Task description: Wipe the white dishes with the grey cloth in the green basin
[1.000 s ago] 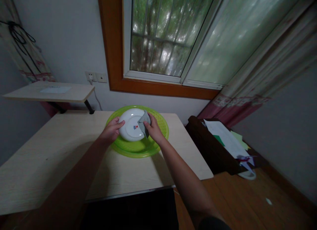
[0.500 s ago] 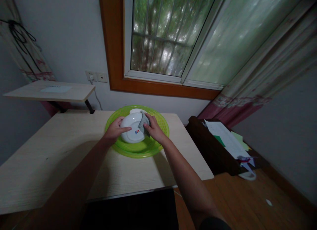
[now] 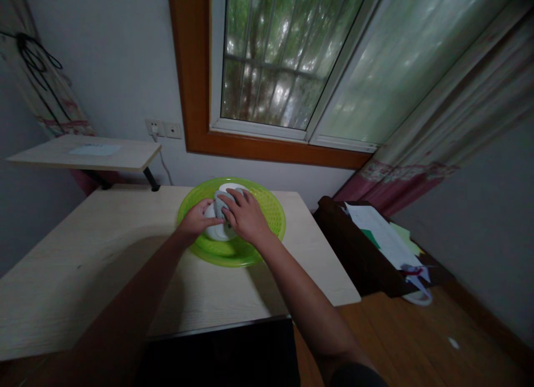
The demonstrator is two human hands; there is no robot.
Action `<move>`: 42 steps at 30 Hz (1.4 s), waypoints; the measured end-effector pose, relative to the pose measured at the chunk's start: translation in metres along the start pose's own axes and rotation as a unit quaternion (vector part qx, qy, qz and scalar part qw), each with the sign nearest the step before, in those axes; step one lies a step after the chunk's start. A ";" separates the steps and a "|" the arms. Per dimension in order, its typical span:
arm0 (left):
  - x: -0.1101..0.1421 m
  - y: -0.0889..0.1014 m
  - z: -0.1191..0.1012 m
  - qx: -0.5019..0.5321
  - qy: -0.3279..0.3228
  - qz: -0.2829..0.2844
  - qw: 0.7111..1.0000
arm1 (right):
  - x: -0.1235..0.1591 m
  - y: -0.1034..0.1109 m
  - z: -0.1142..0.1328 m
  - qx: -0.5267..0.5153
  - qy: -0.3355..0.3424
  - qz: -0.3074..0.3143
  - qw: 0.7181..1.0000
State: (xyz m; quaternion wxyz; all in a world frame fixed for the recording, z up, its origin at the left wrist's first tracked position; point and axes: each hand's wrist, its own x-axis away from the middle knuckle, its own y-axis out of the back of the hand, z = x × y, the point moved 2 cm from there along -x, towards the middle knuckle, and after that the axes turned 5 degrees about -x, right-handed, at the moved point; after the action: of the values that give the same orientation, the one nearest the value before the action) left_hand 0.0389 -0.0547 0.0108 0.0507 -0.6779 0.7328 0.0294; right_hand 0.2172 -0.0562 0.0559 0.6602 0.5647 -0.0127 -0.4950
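My left hand [image 3: 197, 221] grips the left edge of a white bowl [image 3: 214, 229], its thumb lying across the outside. A grey cloth [image 3: 222, 202] is pressed on the bowl by my right hand [image 3: 247, 216], whose fingers curl over it. Below both hands lies a round green plastic basket [image 3: 275, 223] with a perforated inside. Another white dish [image 3: 232, 186] shows behind the bowl, at the basket's far side. Much of the bowl is hidden by the cloth and my right hand.
The basket stands on a light wooden table [image 3: 125, 264]. A raised wooden shelf [image 3: 83, 153] occupies the back left. Behind are a wall socket [image 3: 162, 129] and a window [image 3: 292, 64]. Right of the table, a dark brown piece of furniture [image 3: 354, 253] carries papers [image 3: 384, 234].
My right hand has moved left with the grey cloth, from the bowl's right edge across its surface. My left hand keeps its hold on the bowl.
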 end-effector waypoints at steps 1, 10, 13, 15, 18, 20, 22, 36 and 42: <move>0.000 0.001 0.001 0.002 0.002 -0.002 1.000 | 0.000 0.001 -0.002 -0.002 -0.006 -0.006 1.000; -0.004 0.011 0.009 0.035 0.012 -0.051 0.998 | 0.019 0.000 -0.057 -0.046 -0.107 -0.069 0.991; -0.006 0.012 0.010 0.045 0.017 -0.069 0.996 | 0.028 -0.004 -0.073 -0.036 -0.141 -0.091 0.985; -0.006 0.012 0.010 0.051 0.017 -0.071 0.996 | 0.030 -0.006 -0.074 -0.047 -0.138 -0.095 0.985; -0.005 0.012 0.010 0.057 0.016 -0.067 0.996 | 0.026 -0.007 -0.064 -0.078 -0.112 -0.086 0.987; -0.005 0.010 0.010 0.057 0.020 -0.063 0.996 | 0.020 -0.008 -0.051 -0.078 -0.088 -0.084 0.990; -0.005 0.009 0.010 0.060 0.020 -0.056 0.996 | 0.015 -0.008 -0.036 -0.056 -0.049 -0.074 0.994; -0.008 0.015 0.010 0.138 0.005 -0.124 0.983 | 0.026 -0.012 -0.039 0.020 -0.021 -0.038 0.999; -0.007 0.016 0.006 0.177 0.006 -0.128 0.976 | 0.048 -0.004 -0.036 0.039 -0.001 0.008 0.999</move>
State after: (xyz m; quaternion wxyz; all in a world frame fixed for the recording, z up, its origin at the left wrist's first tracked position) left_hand 0.0240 -0.0455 0.0050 0.1691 -0.7462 0.6342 -0.1116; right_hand 0.2604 -0.0610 0.0140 0.6413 0.5896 -0.0374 -0.4897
